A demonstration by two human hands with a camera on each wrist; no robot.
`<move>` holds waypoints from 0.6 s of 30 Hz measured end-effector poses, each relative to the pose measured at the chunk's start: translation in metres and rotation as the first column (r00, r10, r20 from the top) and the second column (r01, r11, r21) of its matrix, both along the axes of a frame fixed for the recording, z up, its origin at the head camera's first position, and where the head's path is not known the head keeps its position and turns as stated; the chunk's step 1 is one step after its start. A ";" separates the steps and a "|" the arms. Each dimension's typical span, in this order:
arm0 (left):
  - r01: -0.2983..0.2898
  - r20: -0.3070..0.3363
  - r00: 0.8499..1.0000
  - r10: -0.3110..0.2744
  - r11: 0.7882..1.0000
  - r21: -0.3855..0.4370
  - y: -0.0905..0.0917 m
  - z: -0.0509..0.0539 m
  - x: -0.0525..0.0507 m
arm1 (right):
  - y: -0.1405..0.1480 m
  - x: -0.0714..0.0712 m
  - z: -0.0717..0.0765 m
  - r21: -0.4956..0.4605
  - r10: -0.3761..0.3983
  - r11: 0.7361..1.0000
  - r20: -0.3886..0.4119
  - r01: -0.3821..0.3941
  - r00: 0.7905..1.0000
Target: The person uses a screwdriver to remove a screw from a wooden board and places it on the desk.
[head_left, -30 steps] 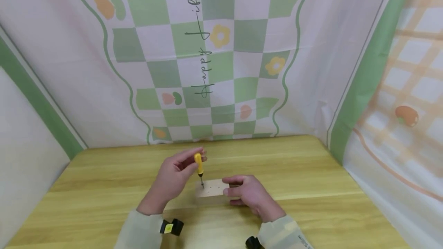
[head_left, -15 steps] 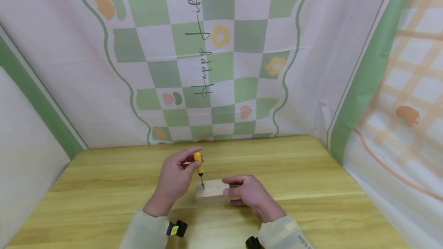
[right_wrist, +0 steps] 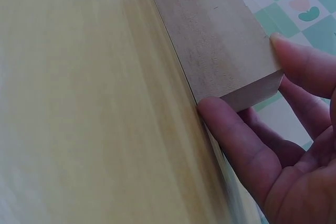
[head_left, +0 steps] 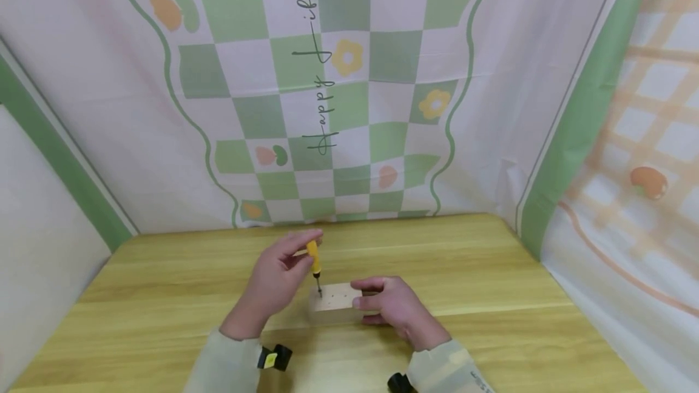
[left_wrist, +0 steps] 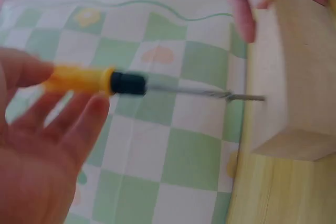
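At the lower centre of the head view, a pale wooden block (head_left: 335, 307) is found lying on a wood-grained bench (head_left: 464, 259). Its top face is pierced by several small dark holes (head_left: 345, 296); their depth cannot be made out. At the left end of that face a screw (left_wrist: 247, 98) is stood on end, with threaded shank exposed — how much is sunk in the wood cannot be told. The screw's head is met by the tip of a screwdriver (head_left: 314, 256), yellow-handled and black-collared, which is held nearly upright, its top leaning slightly toward the left of the frame.

Both hands are occupied. The screwdriver's handle is grasped between thumb and fingers by the left hand (head_left: 275, 275); the block's right end is gripped by the right hand (head_left: 398, 308), digits spread around it. Pale sleeves (head_left: 226, 362) are worn — a checked cloth (head_left: 349, 108), lettered "Happy Life", is seen at upper centre.
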State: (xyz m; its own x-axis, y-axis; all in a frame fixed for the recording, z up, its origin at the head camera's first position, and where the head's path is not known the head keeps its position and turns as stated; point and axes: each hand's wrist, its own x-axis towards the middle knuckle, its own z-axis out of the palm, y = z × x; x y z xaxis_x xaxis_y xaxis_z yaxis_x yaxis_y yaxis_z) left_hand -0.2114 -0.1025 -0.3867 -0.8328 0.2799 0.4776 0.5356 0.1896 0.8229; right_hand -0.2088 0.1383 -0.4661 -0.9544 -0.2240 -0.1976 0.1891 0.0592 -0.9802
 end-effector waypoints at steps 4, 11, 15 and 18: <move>0.061 0.113 0.992 -0.061 0.998 0.009 -0.007 0.002 -0.002 | 0.000 0.000 0.001 0.007 -0.002 1.000 0.008 0.002 1.000; -0.062 0.053 0.997 0.060 0.997 0.035 -0.001 -0.001 -0.002 | 0.000 0.001 0.002 0.013 -0.013 1.000 0.010 0.013 1.000; -0.138 -0.077 0.987 0.138 0.990 0.004 0.004 -0.006 0.000 | 0.000 0.001 0.002 0.014 -0.013 1.000 0.002 0.012 1.000; -0.188 -0.183 0.966 0.183 0.982 -0.009 0.008 -0.009 0.002 | 0.000 0.001 0.002 0.012 -0.011 1.000 -0.003 0.012 1.000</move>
